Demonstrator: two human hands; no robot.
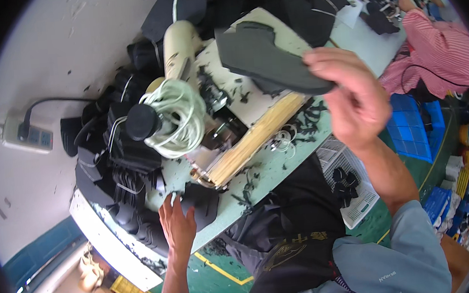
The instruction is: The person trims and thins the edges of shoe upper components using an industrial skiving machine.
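My right hand [355, 94] is raised over the table's right side, its fingers and thumb pinching one end of a flat, curved dark grey foam-like piece [265, 54]. That piece is tilted in the air above the pale top of a cream machine [179, 48]. Lower left, my left hand [179, 224] lies with fingers apart at the edge of some black flat pieces [201, 204] on the table. Its fingertips are beside or touching them; I cannot tell which. Whether layers are stacked in the right hand's piece is unclear.
A coiled white cable [179, 120] hangs on the machine, near a wooden strip [256, 139]. Tied black bundles [127, 133] line the wall by a power strip [27, 135]. Black scraps litter the table. A white basket [357, 208] stands below; a person in a striped top [444, 53] sits right.
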